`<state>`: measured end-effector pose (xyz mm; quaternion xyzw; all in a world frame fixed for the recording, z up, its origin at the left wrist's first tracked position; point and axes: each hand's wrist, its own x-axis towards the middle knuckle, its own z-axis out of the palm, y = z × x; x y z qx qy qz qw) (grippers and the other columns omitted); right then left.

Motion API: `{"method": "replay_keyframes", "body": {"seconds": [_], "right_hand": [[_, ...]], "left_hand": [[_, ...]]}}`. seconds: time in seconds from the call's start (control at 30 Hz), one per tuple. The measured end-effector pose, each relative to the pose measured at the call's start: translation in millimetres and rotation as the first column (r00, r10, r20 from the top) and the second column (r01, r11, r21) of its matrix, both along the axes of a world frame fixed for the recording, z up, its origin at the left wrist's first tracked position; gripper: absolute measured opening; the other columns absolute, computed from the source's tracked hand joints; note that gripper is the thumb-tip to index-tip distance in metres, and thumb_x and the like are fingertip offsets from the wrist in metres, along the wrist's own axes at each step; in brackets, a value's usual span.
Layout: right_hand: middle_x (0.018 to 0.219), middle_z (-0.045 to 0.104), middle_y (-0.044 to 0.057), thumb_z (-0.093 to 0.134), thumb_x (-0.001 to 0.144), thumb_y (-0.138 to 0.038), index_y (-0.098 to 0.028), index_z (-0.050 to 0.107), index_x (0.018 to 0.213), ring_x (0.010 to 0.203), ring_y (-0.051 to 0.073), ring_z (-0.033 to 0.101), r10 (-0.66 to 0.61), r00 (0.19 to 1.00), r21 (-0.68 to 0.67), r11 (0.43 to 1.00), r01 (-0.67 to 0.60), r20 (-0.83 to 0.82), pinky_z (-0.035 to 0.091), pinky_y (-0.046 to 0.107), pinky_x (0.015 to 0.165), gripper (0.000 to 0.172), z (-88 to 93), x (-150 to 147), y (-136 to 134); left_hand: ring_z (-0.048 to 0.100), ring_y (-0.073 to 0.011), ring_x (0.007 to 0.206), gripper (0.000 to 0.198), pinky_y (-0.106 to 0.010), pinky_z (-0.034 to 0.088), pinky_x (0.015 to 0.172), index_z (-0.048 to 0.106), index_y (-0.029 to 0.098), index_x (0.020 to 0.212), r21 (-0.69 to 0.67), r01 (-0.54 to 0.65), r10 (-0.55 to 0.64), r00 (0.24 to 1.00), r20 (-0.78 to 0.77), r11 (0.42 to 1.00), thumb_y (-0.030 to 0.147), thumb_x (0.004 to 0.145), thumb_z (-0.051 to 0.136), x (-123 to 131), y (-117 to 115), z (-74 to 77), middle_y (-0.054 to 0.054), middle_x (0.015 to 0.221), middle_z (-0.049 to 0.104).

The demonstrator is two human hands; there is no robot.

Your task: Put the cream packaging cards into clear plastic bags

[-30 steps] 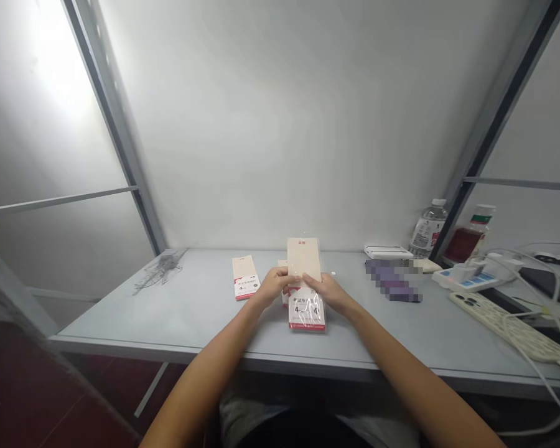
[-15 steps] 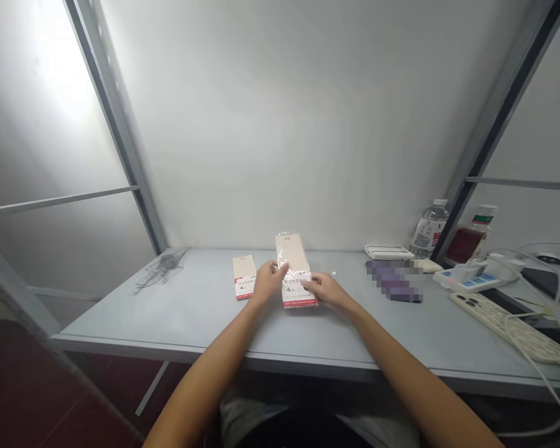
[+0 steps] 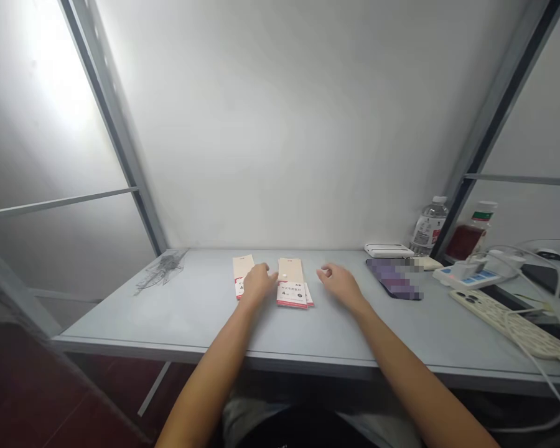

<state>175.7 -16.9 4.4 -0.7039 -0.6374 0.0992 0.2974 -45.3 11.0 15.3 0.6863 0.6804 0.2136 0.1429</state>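
A flat pack in beige and white with a red bottom edge (image 3: 292, 294) lies on the table between my hands. Its printed front shows a "4", and another red-edged corner sticks out from under its right side. Near its middle sits a small white bit (image 3: 284, 275). A similar pack (image 3: 241, 267) lies further left, partly covered by my left hand (image 3: 260, 283). That hand is open, its thumb pointing toward the middle pack. My right hand (image 3: 340, 284) hovers open to the right of the packs, fingers loosely curled around nothing.
Along the right stand a white device (image 3: 388, 251), a purple phone-like item (image 3: 394, 280), a water bottle (image 3: 429, 227) and a bottle with red contents (image 3: 471, 236). A power strip (image 3: 478, 277), a cased phone (image 3: 508, 320) and loose cables crowd the right edge. Dark scribbles (image 3: 163, 269) mark the left.
The pack that both hands held up now lies on the table, out of its shiny clear wrapper or with it no longer visible. Both hands have let go and moved apart.
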Motion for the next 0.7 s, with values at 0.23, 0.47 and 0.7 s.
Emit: {"method": "replay_keyframes", "body": {"seconds": [0.23,0.47,0.7], "right_hand": [[0.115,0.048,0.022,0.051,0.068,-0.059,-0.011,0.051,0.111,0.108,0.037,0.043,-0.339,0.920,-0.173,0.911,0.373,0.196,0.038,0.045,0.080,0.064,-3.6,33.7,6.3],[0.128,0.034,0.027,0.066,0.049,-0.060,-0.007,0.038,0.124,0.111,0.038,0.043,-0.315,0.945,-0.295,0.897,0.328,0.093,0.042,0.041,0.079,0.096,-6.1,37.2,10.2],[0.102,0.059,0.025,0.076,0.043,-0.036,-0.003,0.042,0.121,0.090,0.033,0.058,-0.300,0.926,-0.236,0.940,0.246,-0.230,0.045,0.037,0.065,0.092,-11.3,50.0,17.8]], "left_hand": [[0.036,-0.0329,0.113,0.067,-0.042,0.034,0.084,0.049,0.014,0.106,-0.088,-0.277,0.253,0.944,-0.213,0.957,0.058,0.057,0.060,-31.7,13.2,7.3,-0.017,0.118,0.048],[0.035,-0.0346,0.113,0.072,-0.043,0.032,0.086,0.048,0.015,0.103,-0.169,-0.288,0.254,0.948,-0.194,0.943,0.057,0.047,0.068,-41.1,15.7,11.8,-0.018,0.116,0.047],[0.043,-0.0346,0.110,0.087,-0.036,0.044,0.069,0.034,0.024,0.123,-0.231,-0.311,0.322,0.947,0.011,0.922,0.042,0.048,0.073,-51.6,17.4,12.1,-0.017,0.129,0.033]]}}
